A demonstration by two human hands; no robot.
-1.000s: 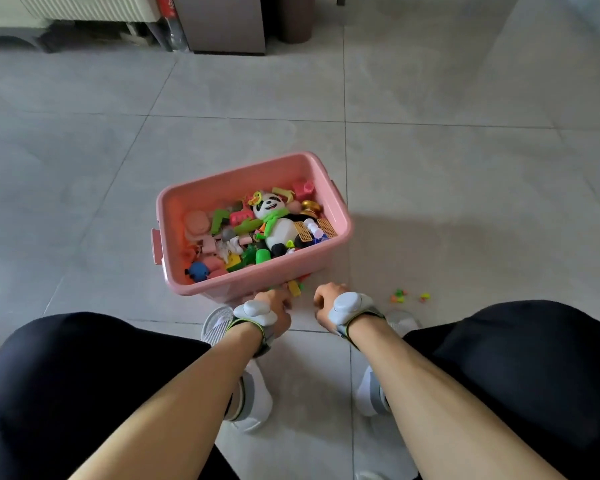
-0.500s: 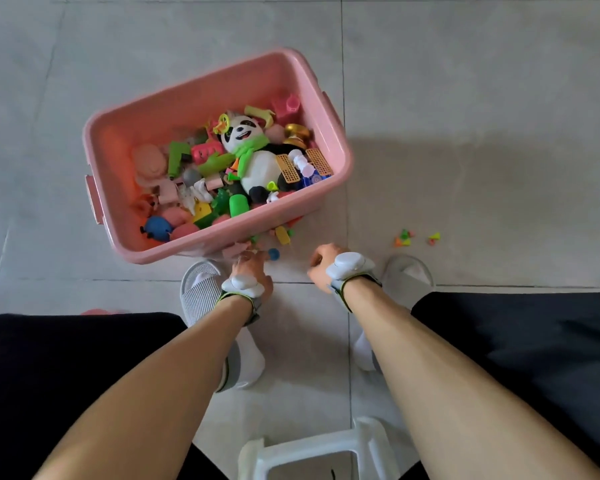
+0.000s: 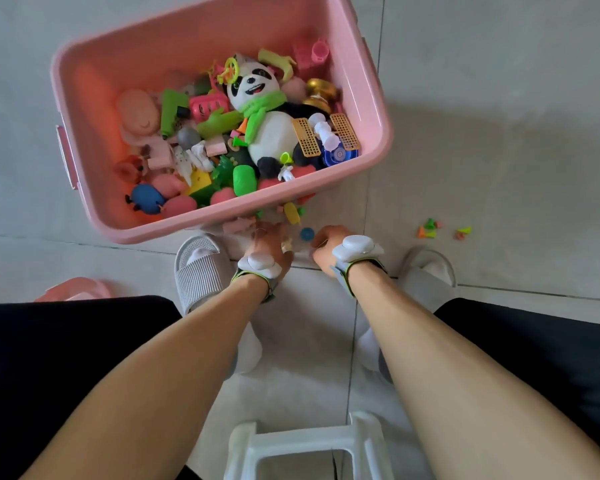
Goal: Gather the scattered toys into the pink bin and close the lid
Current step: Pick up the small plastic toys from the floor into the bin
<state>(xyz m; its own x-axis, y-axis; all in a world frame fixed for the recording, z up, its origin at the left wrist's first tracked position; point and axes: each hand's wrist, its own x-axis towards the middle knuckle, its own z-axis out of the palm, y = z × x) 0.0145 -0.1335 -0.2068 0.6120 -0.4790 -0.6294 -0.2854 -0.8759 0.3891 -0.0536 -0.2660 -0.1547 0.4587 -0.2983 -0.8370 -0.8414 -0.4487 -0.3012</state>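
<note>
Pink bin (image 3: pixel 368 81), black-and-white panda (image 3: pixel 269 133) with green scarf (image 3: pixel 262 110), grey striped slipper (image 3: pixel 201 278)

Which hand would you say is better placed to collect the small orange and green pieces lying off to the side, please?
Probably the right hand: the small orange and green pieces lie on the floor to its right, while the left hand is farther away, beside the pink bin.

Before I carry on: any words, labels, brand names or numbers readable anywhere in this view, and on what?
None can be read.
Pink bin: no label or print shows on its rim or walls.
Toys in the bin, panda included: no lettering that can be made out.
Wrist devices on the left hand and right hand: plain white, no marking shows.
Small toys on the floor: too small to tell.
</note>
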